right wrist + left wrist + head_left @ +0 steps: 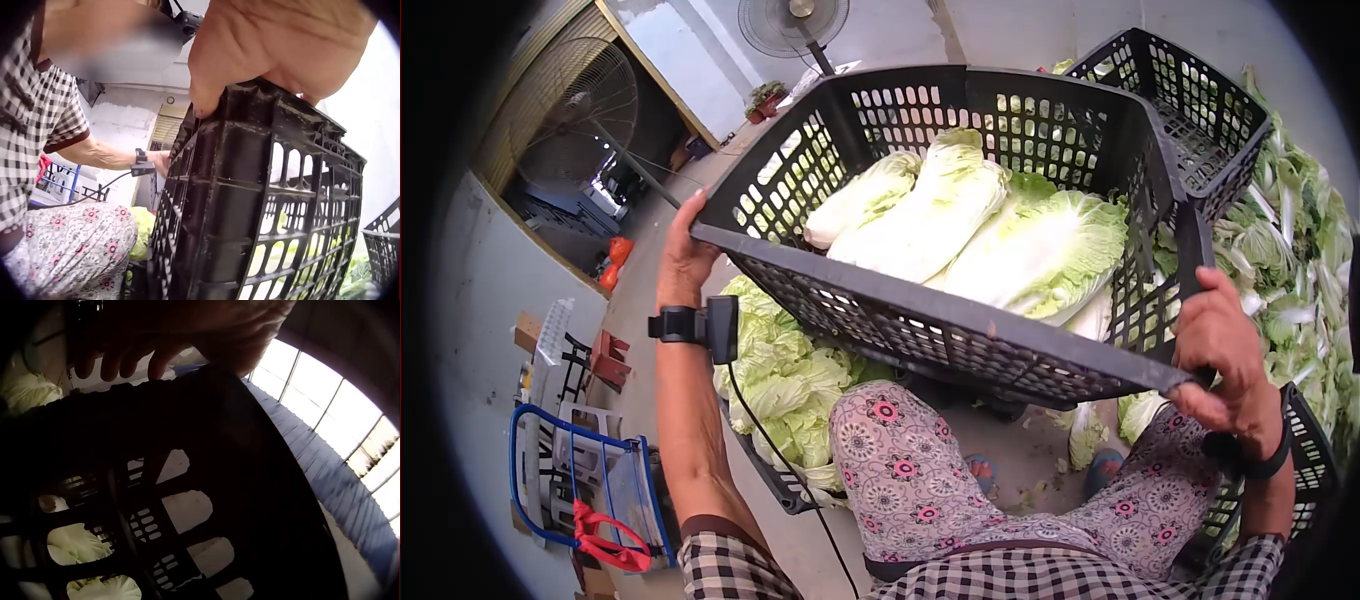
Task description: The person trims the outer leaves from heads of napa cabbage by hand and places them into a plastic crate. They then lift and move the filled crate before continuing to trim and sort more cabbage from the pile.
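Note:
A black plastic crate (pixel 920 315) hangs tilted over the person's lap in the head view. Inside it lie several Chinese cabbages (pixel 940 210), pale with light green leaf ends. At the crate's near left corner, my left hand (pixel 686 262) holds the rim; the left wrist view shows its fingers (pixel 161 362) reaching over the edge. My right hand (pixel 1222 345) grips the near right corner, thumb at the front side. From below, the right wrist view shows that hand (pixel 275 50) over the ribbed corner of the crate.
More cabbage (pixel 785 365) fills a crate below left. Another black crate (pixel 1200 120) stands behind at right, beside a large heap of cabbage leaves (pixel 1290 260). A standing fan (pixel 795 20) is at the back. A blue-framed rack (pixel 600 480) sits at left.

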### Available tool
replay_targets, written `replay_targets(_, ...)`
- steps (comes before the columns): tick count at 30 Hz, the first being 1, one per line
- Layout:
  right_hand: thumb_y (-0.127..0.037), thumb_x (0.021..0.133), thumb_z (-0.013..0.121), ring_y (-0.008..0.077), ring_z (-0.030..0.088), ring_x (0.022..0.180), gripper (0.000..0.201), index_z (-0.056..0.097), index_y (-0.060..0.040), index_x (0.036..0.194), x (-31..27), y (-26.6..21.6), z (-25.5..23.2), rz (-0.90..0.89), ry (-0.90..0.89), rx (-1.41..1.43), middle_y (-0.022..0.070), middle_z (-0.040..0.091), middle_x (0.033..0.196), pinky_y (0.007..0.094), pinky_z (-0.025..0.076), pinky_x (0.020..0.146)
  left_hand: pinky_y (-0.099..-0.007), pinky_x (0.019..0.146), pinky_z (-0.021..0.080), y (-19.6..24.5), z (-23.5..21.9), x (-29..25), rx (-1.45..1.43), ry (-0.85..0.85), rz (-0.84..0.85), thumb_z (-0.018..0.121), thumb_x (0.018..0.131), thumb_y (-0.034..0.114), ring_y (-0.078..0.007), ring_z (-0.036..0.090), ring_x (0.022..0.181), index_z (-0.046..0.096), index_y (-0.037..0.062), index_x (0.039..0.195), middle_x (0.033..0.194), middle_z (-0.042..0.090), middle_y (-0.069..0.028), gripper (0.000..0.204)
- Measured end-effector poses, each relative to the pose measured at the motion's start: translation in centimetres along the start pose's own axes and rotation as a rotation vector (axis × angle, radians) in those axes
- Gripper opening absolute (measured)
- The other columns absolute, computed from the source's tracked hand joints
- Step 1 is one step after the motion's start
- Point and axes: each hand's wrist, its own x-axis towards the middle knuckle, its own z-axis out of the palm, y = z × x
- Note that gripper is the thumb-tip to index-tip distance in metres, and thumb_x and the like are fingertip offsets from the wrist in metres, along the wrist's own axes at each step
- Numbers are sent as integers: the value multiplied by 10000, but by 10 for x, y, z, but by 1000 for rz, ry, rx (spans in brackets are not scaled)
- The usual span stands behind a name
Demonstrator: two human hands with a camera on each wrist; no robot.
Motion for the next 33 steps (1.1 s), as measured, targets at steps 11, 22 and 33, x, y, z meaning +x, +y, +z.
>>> replay_targets(11, -402, 747, 612, 280, 524, 992, 342, 517, -74, 752, -77, -7, -54, 315, -250, -53, 63, 519, 792, 514, 220, 1065, -373, 905, 469, -6, 89, -83, 0, -362, 135, 522, 824, 130, -268, 560, 1068, 344, -51, 1323, 1168, 540, -223, 560)
replay_targets(22, -111, 738, 621, 320, 434, 1199, 175, 567, -17, 876, -105, -28, -68, 391, -351, -244, 77, 570, 960, 440, 409, 901, -371, 973, 397, -11, 96, -113, -52, -333, 216, 462, 885, 178, -235, 482, 1161, 325, 33, 1368, 1307, 445, -128, 522)
replay_targets(33, -47, 723, 646, 319, 374, 1262, 143, 571, -30, 843, -107, -46, -64, 538, -459, -248, 36, 611, 999, 410, 431, 940, -515, 1059, 265, -22, 121, -120, -64, -343, 790, 358, 907, 286, -343, 299, 1295, 372, 95, 649, 1124, 522, -155, 322)
